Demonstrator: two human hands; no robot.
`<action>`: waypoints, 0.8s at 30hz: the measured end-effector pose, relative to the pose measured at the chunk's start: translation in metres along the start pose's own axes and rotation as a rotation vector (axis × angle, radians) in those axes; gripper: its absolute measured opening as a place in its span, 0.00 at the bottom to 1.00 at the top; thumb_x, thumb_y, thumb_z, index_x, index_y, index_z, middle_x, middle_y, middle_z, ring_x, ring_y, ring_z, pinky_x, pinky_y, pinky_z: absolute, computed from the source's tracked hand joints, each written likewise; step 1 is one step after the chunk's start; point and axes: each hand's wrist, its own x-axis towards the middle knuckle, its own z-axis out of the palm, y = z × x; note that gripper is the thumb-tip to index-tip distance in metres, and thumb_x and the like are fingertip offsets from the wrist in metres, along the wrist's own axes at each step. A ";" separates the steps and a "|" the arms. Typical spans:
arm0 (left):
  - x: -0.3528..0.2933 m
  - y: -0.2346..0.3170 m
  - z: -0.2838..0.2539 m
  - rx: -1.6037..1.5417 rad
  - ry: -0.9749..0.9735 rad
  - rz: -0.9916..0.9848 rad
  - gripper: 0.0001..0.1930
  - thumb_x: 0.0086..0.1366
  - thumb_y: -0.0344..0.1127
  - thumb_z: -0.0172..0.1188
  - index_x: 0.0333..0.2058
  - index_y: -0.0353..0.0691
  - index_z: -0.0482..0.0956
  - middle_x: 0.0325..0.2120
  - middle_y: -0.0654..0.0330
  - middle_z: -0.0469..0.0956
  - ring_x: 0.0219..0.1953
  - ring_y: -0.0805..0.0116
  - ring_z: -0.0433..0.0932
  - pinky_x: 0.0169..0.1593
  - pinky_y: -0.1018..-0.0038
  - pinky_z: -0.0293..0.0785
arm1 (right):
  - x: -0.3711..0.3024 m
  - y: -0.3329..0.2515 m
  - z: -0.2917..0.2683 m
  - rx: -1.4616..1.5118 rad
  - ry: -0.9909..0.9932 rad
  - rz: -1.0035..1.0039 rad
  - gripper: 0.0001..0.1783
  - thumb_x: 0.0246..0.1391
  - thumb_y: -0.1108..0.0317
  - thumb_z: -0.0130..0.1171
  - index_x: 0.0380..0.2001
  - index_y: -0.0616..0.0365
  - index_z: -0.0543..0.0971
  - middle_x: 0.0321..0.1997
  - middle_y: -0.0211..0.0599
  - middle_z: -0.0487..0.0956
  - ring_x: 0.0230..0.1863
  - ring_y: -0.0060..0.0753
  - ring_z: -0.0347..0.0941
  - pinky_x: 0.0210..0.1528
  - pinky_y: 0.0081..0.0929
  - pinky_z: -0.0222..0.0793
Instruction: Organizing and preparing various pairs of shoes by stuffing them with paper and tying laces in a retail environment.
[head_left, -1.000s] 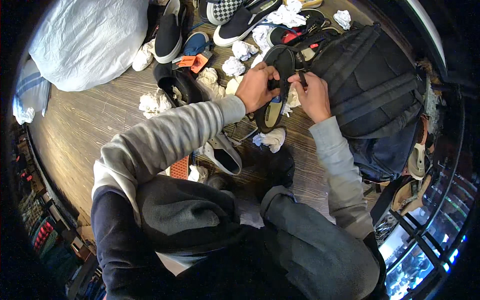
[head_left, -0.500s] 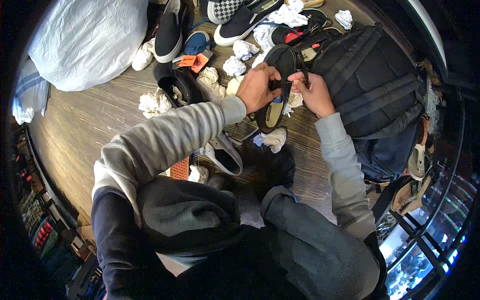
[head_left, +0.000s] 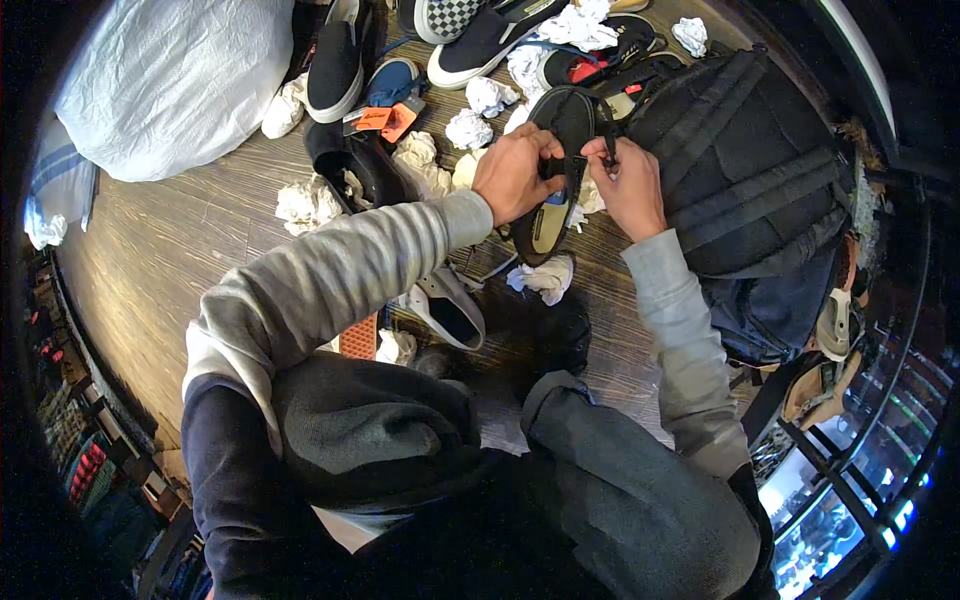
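Observation:
A black shoe (head_left: 568, 118) with a tan insole is held upright, toe away from me, in front of my knees. My left hand (head_left: 516, 178) is closed on its left side, with the thumb over the opening. A narrow black strap (head_left: 607, 130) stands up at the shoe's right side. My right hand (head_left: 630, 190) pinches the lower end of this strap between thumb and fingertips. Just below the shoe's heel lies a crumpled paper ball (head_left: 545, 280).
Several shoes lie around, among them a black slip-on (head_left: 336, 70), a checkered shoe (head_left: 445, 20) and a grey shoe (head_left: 447, 310). Crumpled paper (head_left: 310, 205) is scattered over the wooden floor. A black backpack (head_left: 740, 160) stands right, a large white bag (head_left: 180, 80) left.
My right hand has shifted slightly, its fingers curling more around the strap, which now stands further from the shoe. My left hand stays in place on the shoe.

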 end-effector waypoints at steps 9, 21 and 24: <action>0.000 0.003 -0.001 0.004 0.006 -0.003 0.16 0.44 0.30 0.70 0.33 0.34 0.76 0.30 0.52 0.74 0.34 0.55 0.76 0.39 0.66 0.73 | 0.003 0.004 -0.004 -0.025 -0.079 -0.086 0.03 0.48 0.76 0.57 0.29 0.61 0.78 0.27 0.43 0.77 0.26 0.45 0.74 0.33 0.38 0.70; -0.001 0.004 -0.002 0.006 0.003 -0.004 0.16 0.44 0.30 0.70 0.33 0.35 0.77 0.30 0.53 0.74 0.35 0.55 0.76 0.39 0.65 0.73 | 0.007 0.012 0.001 0.053 -0.155 -0.084 0.05 0.51 0.77 0.58 0.32 0.63 0.79 0.24 0.36 0.78 0.25 0.24 0.74 0.28 0.23 0.68; 0.000 0.004 -0.001 0.008 0.014 0.009 0.16 0.45 0.31 0.70 0.34 0.35 0.77 0.30 0.52 0.74 0.34 0.54 0.76 0.39 0.65 0.73 | 0.005 0.011 0.011 0.076 -0.099 0.003 0.06 0.51 0.75 0.60 0.33 0.64 0.79 0.25 0.36 0.79 0.27 0.22 0.75 0.29 0.21 0.69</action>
